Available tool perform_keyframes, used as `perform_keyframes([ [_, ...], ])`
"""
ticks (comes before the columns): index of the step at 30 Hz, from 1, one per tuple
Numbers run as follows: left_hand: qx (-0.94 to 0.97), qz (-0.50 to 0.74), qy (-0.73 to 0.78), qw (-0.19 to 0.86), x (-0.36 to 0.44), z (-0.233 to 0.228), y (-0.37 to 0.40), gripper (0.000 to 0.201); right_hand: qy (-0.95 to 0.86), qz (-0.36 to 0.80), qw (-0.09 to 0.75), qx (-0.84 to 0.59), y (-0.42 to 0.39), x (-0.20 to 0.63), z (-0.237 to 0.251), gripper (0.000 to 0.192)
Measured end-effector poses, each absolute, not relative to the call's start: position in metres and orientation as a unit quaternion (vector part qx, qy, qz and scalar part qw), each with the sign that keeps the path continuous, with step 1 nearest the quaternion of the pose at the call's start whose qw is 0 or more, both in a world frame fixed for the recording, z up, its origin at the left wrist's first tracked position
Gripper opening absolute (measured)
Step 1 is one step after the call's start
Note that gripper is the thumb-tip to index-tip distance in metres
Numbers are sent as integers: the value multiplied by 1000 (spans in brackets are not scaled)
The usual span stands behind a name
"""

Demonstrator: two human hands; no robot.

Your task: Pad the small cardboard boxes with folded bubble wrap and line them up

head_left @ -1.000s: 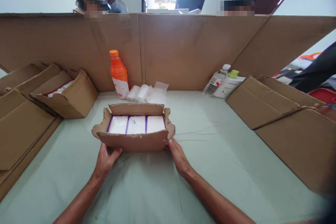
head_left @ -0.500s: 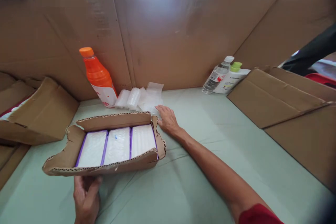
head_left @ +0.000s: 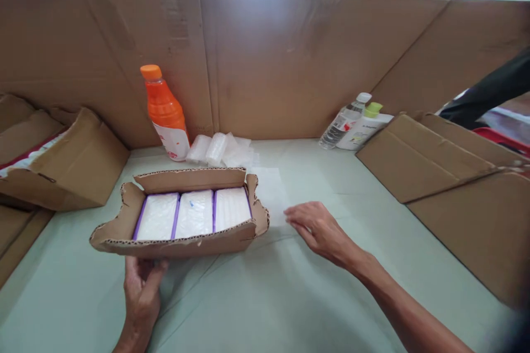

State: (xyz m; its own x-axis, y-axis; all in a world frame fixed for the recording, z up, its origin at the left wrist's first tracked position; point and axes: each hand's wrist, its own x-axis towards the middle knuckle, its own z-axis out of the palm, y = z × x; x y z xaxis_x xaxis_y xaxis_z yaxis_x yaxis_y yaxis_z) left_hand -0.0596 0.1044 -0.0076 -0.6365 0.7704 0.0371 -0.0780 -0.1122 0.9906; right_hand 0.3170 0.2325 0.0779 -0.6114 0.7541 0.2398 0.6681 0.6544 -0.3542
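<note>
Left hand pinches the tray front edge; right hand, fingers loosely spread, rests on a clear bag beside it. Flimsy cardboard, looks light, so best gripped underneath.

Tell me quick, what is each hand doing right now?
Left hand: gripping the near wall of the shallow brown cardboard tray.
Right hand: open, fingertips on a thin clear plastic bag, holding nothing.

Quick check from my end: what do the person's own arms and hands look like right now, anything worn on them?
Two bare hands, no gloves, rings or watch visible on the left hand or right hand. Both forearms are uncovered; no sleeve shows in this view.
</note>
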Motion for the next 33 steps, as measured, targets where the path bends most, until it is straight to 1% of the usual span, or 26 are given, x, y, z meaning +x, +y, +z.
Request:
perform_keyframes([
  [3,315,675,599,293,-60,-4,106,50,-873,210,158,-411,196,333,96,20],
  [7,327,659,624,262,-59,1,109,50,-809,318,187,-458,180,320,105,30],
  [9,326,643,645,254,-58,6,108,50,-784,376,194,-454,179,298,98,43],
  [11,324,621,668,249,-56,13,107,52,-771,427,196,-430,180,271,85,62],
  [13,324,601,689,245,-56,19,108,53,-764,452,214,-407,183,246,70,73],
  [18,326,571,714,240,-61,26,127,53,-734,446,296,-419,204,207,52,68],
  [20,321,574,718,228,-62,24,139,53,-728,449,308,-416,214,201,49,71],
  [23,301,595,715,212,-61,20,149,52,-724,472,300,-403,226,205,43,72],
  [25,292,613,701,219,-60,17,151,55,-723,475,299,-402,232,216,38,66],
  [27,287,624,688,234,-60,15,151,58,-718,458,314,-420,240,229,36,54],
  [30,281,630,682,243,-64,13,149,58,-710,402,346,-463,265,239,39,38],
  [33,281,632,677,250,-67,10,147,57,-716,345,370,-482,303,233,50,30],
])
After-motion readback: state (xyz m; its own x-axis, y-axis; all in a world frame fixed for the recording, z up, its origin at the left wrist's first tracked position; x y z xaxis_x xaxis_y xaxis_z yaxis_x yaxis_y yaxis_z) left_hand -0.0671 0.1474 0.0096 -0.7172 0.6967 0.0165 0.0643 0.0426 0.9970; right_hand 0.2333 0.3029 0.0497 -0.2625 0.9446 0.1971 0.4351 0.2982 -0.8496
